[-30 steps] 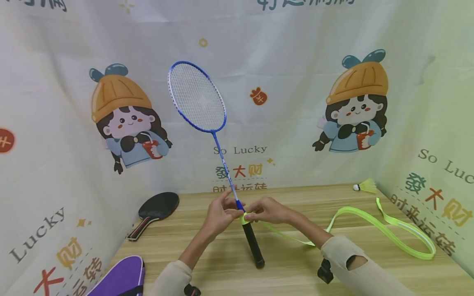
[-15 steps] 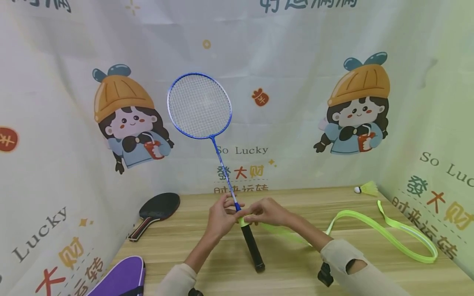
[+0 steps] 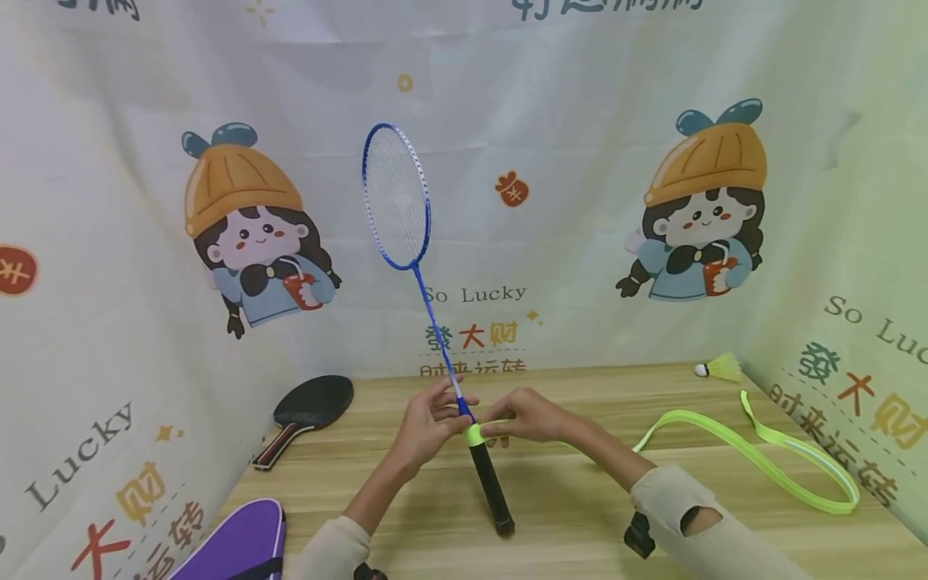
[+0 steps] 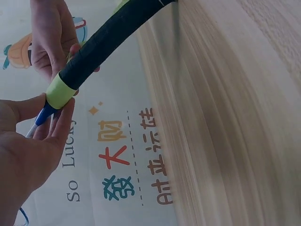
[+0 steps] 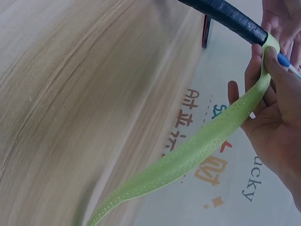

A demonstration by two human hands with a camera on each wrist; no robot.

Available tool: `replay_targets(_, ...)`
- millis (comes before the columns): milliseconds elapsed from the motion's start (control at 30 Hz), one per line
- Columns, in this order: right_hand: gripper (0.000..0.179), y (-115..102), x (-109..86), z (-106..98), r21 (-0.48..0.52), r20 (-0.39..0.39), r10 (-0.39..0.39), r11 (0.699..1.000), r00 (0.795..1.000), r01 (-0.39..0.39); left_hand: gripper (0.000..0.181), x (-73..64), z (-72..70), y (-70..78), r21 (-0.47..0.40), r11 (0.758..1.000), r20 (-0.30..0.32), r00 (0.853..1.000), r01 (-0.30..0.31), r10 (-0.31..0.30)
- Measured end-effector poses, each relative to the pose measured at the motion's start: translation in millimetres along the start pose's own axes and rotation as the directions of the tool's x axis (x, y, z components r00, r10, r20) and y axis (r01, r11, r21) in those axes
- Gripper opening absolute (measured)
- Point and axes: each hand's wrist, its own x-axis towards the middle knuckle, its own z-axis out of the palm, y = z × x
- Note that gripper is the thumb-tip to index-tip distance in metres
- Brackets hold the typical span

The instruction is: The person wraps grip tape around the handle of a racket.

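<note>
A blue and white badminton racket (image 3: pixel 438 322) stands tilted above the table, head up, black handle (image 3: pixel 491 491) pointing down. My left hand (image 3: pixel 426 425) pinches it at the blue cone just above the handle; thumb and fingers lie on either side in the left wrist view. A band of neon yellow-green grip tape (image 4: pixel 60 92) is wrapped round the top of the handle. The tape's loose length (image 5: pixel 188 146), perforated, runs from that band through my right hand (image 3: pixel 532 415), whose thumb and index finger pinch it beside the handle. Its far part curls on the table at the right.
On the wooden table (image 3: pixel 580 524), a black table tennis bat (image 3: pixel 313 403) lies at the left, with a purple case (image 3: pixel 235 544) near the front left. A yellow shuttlecock (image 3: pixel 719 367) lies at the back right. Printed cloth walls (image 3: pixel 580 306) enclose the back and sides.
The racket has turned about its long axis, first showing its face wider, now narrower. Both hands stay at the top of the handle; the right hand keeps its pinch on the tape.
</note>
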Motion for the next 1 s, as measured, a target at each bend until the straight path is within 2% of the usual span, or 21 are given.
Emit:
replay_targets(233, 0.023, -2, -1.3, 0, 0.049, 0.081, -0.025, 0.999, 0.996, 0.021, 0.056, -3.0, 1.9, 1.1, 0.042, 0.999, 0.011, 1.000, -0.026, 0.026)
replay_targets(400, 0.021, -4, -0.7, 0, 0.026, 0.108, -0.015, 1.000, 0.994, 0.012, 0.051, -3.1, 1.3, 1.9, 0.020, 0.999, 0.021, 0.999, -0.034, 0.034)
replay_targets(567, 0.017, -5, -0.4, 7, 0.049, 0.045, 0.014, 0.999, 0.999, -0.016, 0.054, -2.8, 1.8, 0.3, 0.056, 0.997, -0.025, 0.999, -0.044, 0.046)
replay_targets(700, 0.017, -5, 0.7, 15, 0.065, -0.016, 0.040, 0.997, 0.999, -0.039, 0.053, -3.9, 3.7, -1.1, 0.120, 0.991, -0.069, 0.996, -0.052, 0.061)
replay_targets(833, 0.020, -5, 4.3, 22, 0.089, -0.047, 0.059, 0.995, 0.997, -0.054, 0.052, -4.3, 6.1, -2.7, 0.178, 0.981, -0.111, 0.989, -0.080, 0.101)
replay_targets(1000, 0.021, -5, 6.3, 24, 0.093, -0.045, 0.064, 0.994, 0.997, -0.060, 0.052, -3.9, 6.8, -5.3, 0.157, 0.983, -0.147, 0.982, -0.094, 0.117)
